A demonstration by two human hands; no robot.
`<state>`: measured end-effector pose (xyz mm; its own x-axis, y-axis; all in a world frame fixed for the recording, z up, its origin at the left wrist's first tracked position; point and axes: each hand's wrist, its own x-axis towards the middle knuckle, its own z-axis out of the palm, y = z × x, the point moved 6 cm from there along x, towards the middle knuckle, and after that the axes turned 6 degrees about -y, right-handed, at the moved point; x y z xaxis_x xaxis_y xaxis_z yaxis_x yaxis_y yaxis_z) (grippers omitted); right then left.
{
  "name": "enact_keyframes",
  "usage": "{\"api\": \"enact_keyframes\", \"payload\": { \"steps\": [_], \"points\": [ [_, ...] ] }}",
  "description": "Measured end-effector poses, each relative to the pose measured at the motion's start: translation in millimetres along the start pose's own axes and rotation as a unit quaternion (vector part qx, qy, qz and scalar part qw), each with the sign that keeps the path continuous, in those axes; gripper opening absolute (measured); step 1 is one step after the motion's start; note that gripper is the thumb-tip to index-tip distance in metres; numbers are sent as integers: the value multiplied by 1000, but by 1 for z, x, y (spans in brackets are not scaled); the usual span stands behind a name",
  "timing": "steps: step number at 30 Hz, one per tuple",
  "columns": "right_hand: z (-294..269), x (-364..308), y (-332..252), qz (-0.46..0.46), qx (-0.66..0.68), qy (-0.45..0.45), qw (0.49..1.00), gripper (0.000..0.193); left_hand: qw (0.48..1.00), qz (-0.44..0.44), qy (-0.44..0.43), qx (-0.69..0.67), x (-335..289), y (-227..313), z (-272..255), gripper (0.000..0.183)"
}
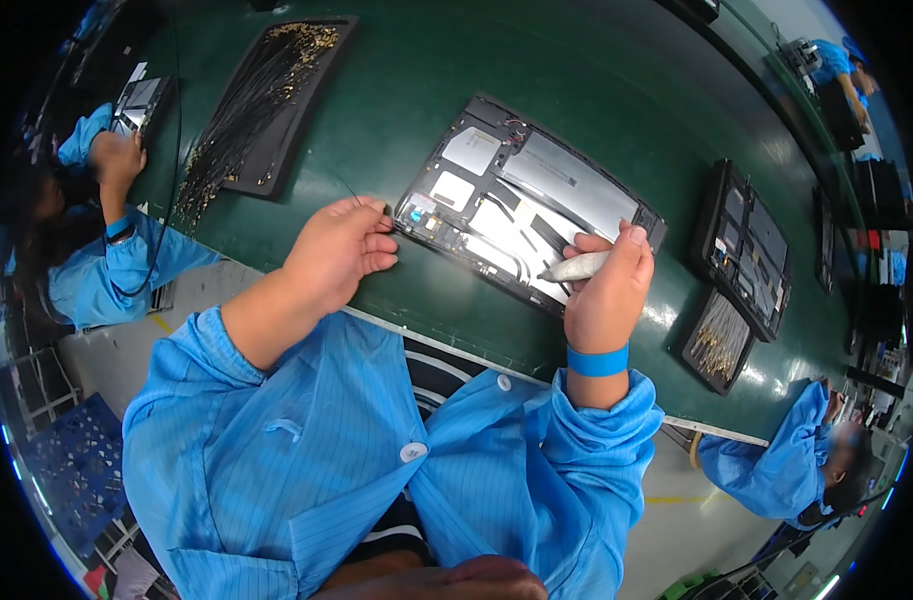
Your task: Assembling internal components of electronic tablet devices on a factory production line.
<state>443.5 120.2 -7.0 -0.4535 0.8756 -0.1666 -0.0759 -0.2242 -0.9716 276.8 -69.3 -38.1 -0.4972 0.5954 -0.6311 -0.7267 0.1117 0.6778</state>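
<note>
An opened laptop or tablet chassis (577,180) lies in front of me on the green bench, its battery, silver plates and boards exposed. At its left corner my left hand (342,250) is closed in a pinch on a thin black cable (349,188), whose far end sticks out above the fingertips. My right hand (612,280) wears a blue wristband and grips a white-wrapped tool (580,266). The tool's dark tip points down-left over the chassis's near edge; whether it touches is unclear.
On the green bench (397,60), a black tray (312,100) of gold-tipped black cables stands at the back left. At right, another opened device (752,250) overlaps a smaller cable tray (717,340). Co-workers in blue sit at left (107,250) and right (777,460).
</note>
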Motion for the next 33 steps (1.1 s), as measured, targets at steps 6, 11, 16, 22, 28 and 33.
{"api": "enact_keyframes", "payload": {
  "steps": [6, 11, 16, 22, 28, 33],
  "points": [
    [-6, 0, 6, 0, -7, -11, 1000, 34, 930, -156, -170, 285, -38, -2, 12, 24],
    [1, -5, -2, 7, 3, -8, 1000, 36, 897, -294, -246, 222, -31, -43, 15, 30],
    [2, 0, -1, 31, -29, -38, 998, 36, 911, -263, -253, 194, -5, -29, 35, 26],
    [50, 8, 5, 98, -295, -313, 897, 36, 898, -268, -243, 251, -1, -31, 40, 25],
    [111, 4, -5, -103, -527, -443, 718, 29, 893, -280, -239, 258, -1, -30, 34, 24],
    [70, 10, -14, -106, -382, -312, 864, 25, 888, -316, -304, 135, -1, -28, 34, 34]
  ]
}}
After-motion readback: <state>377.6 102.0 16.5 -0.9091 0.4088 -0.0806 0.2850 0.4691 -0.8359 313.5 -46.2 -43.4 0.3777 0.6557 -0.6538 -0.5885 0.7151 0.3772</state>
